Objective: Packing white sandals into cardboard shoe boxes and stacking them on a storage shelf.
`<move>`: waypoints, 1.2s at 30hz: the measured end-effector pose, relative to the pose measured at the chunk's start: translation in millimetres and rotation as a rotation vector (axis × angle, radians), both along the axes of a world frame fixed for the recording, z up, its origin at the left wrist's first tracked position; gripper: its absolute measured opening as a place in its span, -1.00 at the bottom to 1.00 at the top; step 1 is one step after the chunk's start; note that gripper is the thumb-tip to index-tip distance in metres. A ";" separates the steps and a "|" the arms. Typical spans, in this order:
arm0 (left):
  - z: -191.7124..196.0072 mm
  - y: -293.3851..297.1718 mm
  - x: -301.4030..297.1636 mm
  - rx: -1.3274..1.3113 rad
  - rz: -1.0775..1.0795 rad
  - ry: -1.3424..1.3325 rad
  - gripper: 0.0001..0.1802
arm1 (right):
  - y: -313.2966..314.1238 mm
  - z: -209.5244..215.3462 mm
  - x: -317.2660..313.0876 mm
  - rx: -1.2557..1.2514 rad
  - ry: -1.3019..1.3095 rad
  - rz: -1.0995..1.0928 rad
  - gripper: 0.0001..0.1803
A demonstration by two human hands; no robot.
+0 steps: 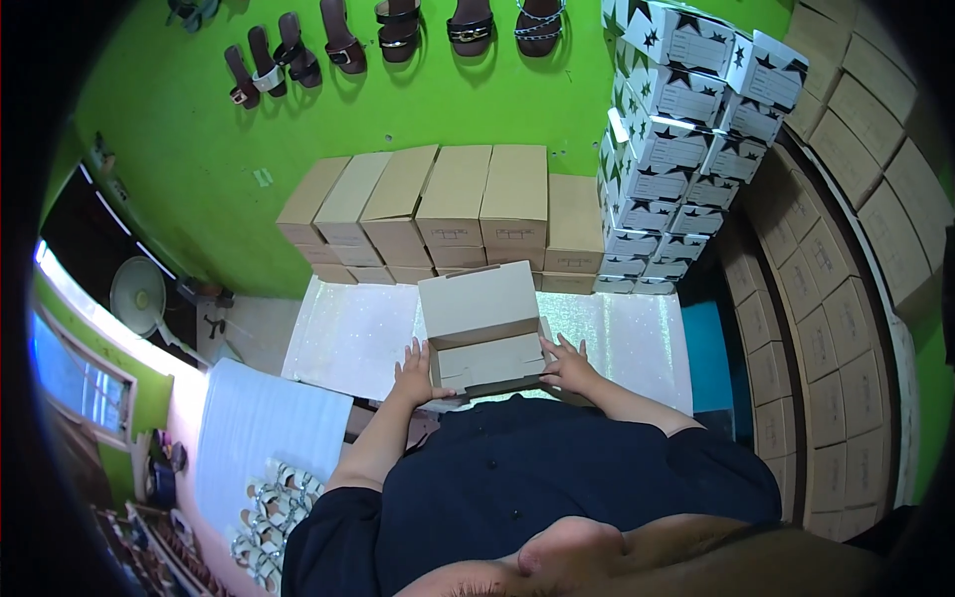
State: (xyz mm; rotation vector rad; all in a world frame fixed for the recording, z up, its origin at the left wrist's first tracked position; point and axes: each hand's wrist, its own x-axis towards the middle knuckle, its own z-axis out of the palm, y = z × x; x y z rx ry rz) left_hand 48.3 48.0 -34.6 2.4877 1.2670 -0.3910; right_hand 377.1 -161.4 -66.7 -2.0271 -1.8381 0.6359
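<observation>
An open brown cardboard box (487,360) rests on the table in front of me, close to my body. Its lid (479,298) is raised and leans back at the far side. Inside, pale cardboard shows, and a dark strip runs along the near edge. My left hand (414,376) lies against the box's left side, fingers spread and thumb stretched toward the front edge. At the right side my right hand (571,366) touches the wall, its fingers also apart. Neither hand is wrapped round anything that I can see.
Brown boxes (512,194) are stacked along the table's (637,343) back. White star-printed boxes (652,149) tower at the right, beside shelves of brown boxes (841,338). Sandals (400,35) hang on the green wall. White sandals (279,507) lie on a left-hand surface near a fan (137,297).
</observation>
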 end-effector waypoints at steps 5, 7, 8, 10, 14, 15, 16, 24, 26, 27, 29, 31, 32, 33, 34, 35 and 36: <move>-16.0 -20.7 -10.9 0.134 -0.056 -0.260 0.29 | -1.4 -7.9 2.9 0.096 -0.014 0.019 -0.82; -38.5 -27.8 -19.8 0.138 -0.033 -0.314 0.19 | -1.5 -14.1 3.4 0.156 -0.015 0.039 -0.79; -51.0 -31.5 -25.8 0.143 -0.018 -0.370 0.09 | -0.4 -15.8 3.4 0.218 -0.017 0.051 -0.76; -72.6 -39.3 -43.7 0.175 -0.005 -0.319 0.04 | 0.6 -16.0 3.8 0.234 -0.022 0.088 -0.75; -56.7 -54.4 -67.2 0.129 -0.057 -0.233 -0.03 | 4.0 -8.7 7.0 0.215 -0.006 0.039 -0.71; -57.3 -55.9 -75.6 0.131 -0.046 -0.232 -0.03 | 6.4 -7.2 6.5 0.192 -0.025 0.005 -0.70; -57.5 -57.3 -85.8 0.144 -0.005 -0.296 -0.03 | 10.2 -6.2 4.2 0.253 -0.014 -0.027 -0.68; -30.3 -53.1 -156.8 0.244 0.143 -0.335 -0.01 | 49.7 43.1 -54.8 0.440 -0.031 -0.184 -0.64; -22.9 -51.1 -185.4 0.269 0.178 -0.363 0.00 | 64.9 42.7 -84.9 0.452 -0.003 -0.161 -0.65; -17.6 -50.9 -200.8 0.269 0.203 -0.362 0.00 | 73.2 42.1 -101.2 0.464 0.023 -0.161 -0.65; -9.5 -52.1 -234.6 0.299 0.287 -0.345 0.00 | 88.4 40.2 -140.3 0.447 0.039 -0.104 -0.67; -4.0 -55.2 -273.3 0.331 0.339 -0.339 -0.01 | 103.7 38.5 -183.7 0.452 0.059 0.018 -0.70; 2.6 -59.0 -292.0 0.352 0.368 -0.332 -0.01 | 109.9 42.4 -207.8 0.415 0.038 0.092 -0.70; 9.9 -62.3 -309.4 0.374 0.394 -0.326 0.00 | 115.6 47.8 -231.0 0.379 0.016 0.162 -0.71; 16.3 -66.5 -327.4 0.378 0.400 -0.321 0.02 | 123.4 47.3 -253.6 0.372 0.019 0.186 -0.71; 23.2 -71.1 -344.5 0.375 0.426 -0.317 0.02 | 130.4 46.9 -275.7 0.382 -0.017 0.276 -0.72; 29.4 -74.7 -360.4 0.395 0.435 -0.282 0.02 | 136.4 47.1 -297.5 0.391 -0.054 0.363 -0.72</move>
